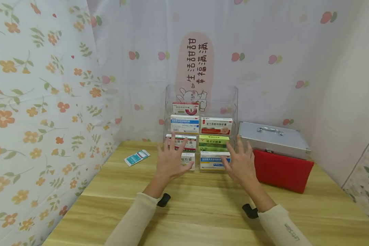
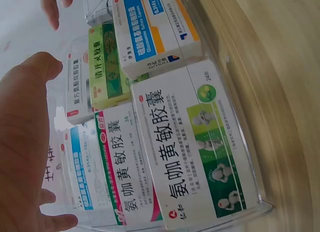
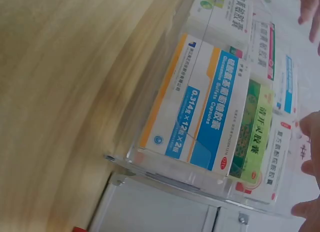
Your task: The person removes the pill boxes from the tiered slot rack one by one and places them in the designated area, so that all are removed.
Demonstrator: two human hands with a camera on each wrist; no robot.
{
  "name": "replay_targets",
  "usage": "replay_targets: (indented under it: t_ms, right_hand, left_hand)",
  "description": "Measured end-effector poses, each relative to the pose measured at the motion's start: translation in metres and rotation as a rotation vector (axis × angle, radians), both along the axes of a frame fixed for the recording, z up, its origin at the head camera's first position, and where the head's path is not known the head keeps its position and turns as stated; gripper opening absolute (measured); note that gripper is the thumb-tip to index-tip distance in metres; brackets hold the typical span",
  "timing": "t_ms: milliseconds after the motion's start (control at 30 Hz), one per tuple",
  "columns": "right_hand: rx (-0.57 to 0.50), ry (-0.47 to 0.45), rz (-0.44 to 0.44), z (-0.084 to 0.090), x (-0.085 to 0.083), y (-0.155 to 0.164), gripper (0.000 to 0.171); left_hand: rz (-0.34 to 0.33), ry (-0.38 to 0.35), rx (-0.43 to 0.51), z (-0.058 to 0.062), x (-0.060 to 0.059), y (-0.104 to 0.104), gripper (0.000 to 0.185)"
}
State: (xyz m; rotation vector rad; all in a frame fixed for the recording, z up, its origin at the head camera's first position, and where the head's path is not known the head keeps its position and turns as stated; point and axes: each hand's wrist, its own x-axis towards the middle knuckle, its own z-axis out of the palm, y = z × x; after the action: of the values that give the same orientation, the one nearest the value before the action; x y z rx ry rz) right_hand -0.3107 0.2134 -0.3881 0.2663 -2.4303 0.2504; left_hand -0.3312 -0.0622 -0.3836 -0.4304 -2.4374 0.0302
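A clear tiered rack on the table holds several medicine boxes. My left hand reaches over its left side, fingers spread and holding nothing. Below that hand are a white box with green pictures in the front tier and a white, pink and green box behind it. On the right side my right hand hovers with fingers apart, also holding nothing. Nearest to it stand a blue, white and orange box and a green box. Further up are a white-and-red box, a blue-and-white box and a red-topped box.
A silver case with a handle stands right of the rack, a red pouch leaning at its front. Left of the rack lies a flat teal-and-white item. Patterned curtains hang behind and beside the wooden table.
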Motion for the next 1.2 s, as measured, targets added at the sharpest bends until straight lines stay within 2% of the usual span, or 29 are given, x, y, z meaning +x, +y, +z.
replay_targets:
  t_ms: [200,300,367,500,800,1033,1200]
  right_hand:
    - [-0.116,-0.017,0.066,-0.003,0.001,0.005,0.052]
    - [-0.181,-0.030,0.103,-0.001,0.000,0.005,0.046]
    - [-0.219,-0.052,0.119,-0.002,0.000,0.005,0.044]
    - [-0.246,-0.105,0.139,-0.004,0.000,0.006,0.041]
    - [-0.249,-0.104,0.171,-0.011,-0.007,0.014,0.028]
    - [-0.288,-0.181,0.181,-0.014,-0.014,0.016,0.030]
    - [-0.283,-0.224,0.189,-0.015,-0.018,0.017,0.032]
  left_hand:
    - [-0.016,-0.020,0.071,-0.006,-0.002,-0.015,0.090]
    - [-0.014,-0.067,0.143,-0.007,-0.005,-0.024,0.088]
    - [-0.021,-0.123,0.214,-0.009,-0.008,-0.030,0.088]
    - [-0.033,-0.225,0.342,-0.015,-0.011,-0.042,0.090]
    - [-0.076,-0.330,0.490,-0.028,-0.022,-0.053,0.090]
    - [-0.067,-0.424,0.527,-0.037,-0.025,-0.057,0.082]
    - [-0.088,-0.441,0.541,-0.042,-0.030,-0.060,0.081]
